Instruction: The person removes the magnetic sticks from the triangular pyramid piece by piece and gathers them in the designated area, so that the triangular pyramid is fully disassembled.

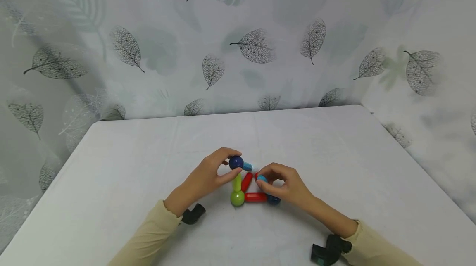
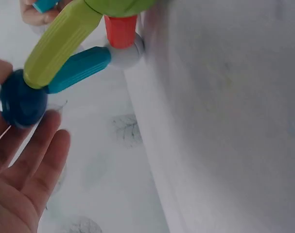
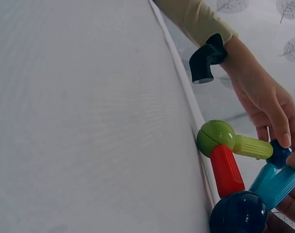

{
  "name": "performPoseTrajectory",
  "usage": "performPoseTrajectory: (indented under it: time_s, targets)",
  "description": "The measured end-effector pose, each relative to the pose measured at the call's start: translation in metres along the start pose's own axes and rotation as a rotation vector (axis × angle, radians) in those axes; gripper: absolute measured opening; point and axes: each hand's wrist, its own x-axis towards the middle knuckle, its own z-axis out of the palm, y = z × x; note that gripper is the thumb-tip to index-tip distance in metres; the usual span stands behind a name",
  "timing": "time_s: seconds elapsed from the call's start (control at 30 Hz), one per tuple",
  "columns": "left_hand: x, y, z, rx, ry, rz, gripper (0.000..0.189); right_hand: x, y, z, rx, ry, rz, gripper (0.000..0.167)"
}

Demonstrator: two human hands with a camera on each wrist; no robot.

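A construction of magnetic rods and balls stands on the table between the hands. My left hand point(image 1: 210, 173) pinches its upper dark blue ball point(image 1: 236, 162) between thumb and fingers. From that ball a lime rod point(image 1: 237, 183) runs down to a green ball point(image 1: 237, 198), and a teal rod point(image 1: 247, 167) slopes to a white ball point(image 2: 125, 54). Red rods point(image 1: 255, 197) form the base, with a second dark blue ball point(image 3: 238, 213) at the right corner. My right hand point(image 1: 286, 181) pinches a light blue rod point(image 3: 282, 188) over that corner, partly hidden by the fingers.
The white table point(image 1: 148, 146) has its far edge against a leaf-patterned cloth backdrop point(image 1: 256, 47). Black straps with holders sit on the left wrist point(image 1: 193, 214) and right wrist point(image 1: 330, 251), close over the tabletop.
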Motion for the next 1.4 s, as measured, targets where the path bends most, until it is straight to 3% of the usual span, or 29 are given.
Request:
performPoseTrajectory:
  time_s: [0.13, 0.23, 0.43, 0.73, 1.0, 1.23, 1.4]
  targets:
    - [-0.005, -0.008, -0.005, -0.021, 0.025, -0.029, 0.03, 0.0, 0.001, 0.0, 0.002, 0.0, 0.006, 0.021]
    - [-0.009, -0.012, -0.007, -0.034, 0.006, -0.085, 0.03, -0.001, 0.002, 0.0, -0.001, 0.004, 0.005, 0.021]
    - [-0.016, -0.018, -0.01, -0.051, -0.071, -0.194, 0.03, -0.001, 0.001, 0.0, -0.007, 0.007, 0.04, 0.02]
    - [-0.024, -0.028, -0.009, -0.017, -0.219, -0.25, 0.029, -0.003, -0.003, -0.001, 0.001, 0.017, 0.03, 0.019]
    - [-0.024, -0.03, -0.009, 0.035, -0.242, -0.211, 0.027, -0.003, -0.002, -0.001, -0.01, 0.021, 0.04, 0.017]
    - [-0.022, -0.024, -0.004, 0.162, -0.186, -0.148, 0.024, -0.003, 0.0, -0.001, -0.021, 0.021, 0.047, 0.019]
    - [-0.018, -0.011, 0.003, 0.15, -0.114, -0.024, 0.022, -0.002, -0.001, -0.001, -0.011, 0.017, 0.017, 0.023]
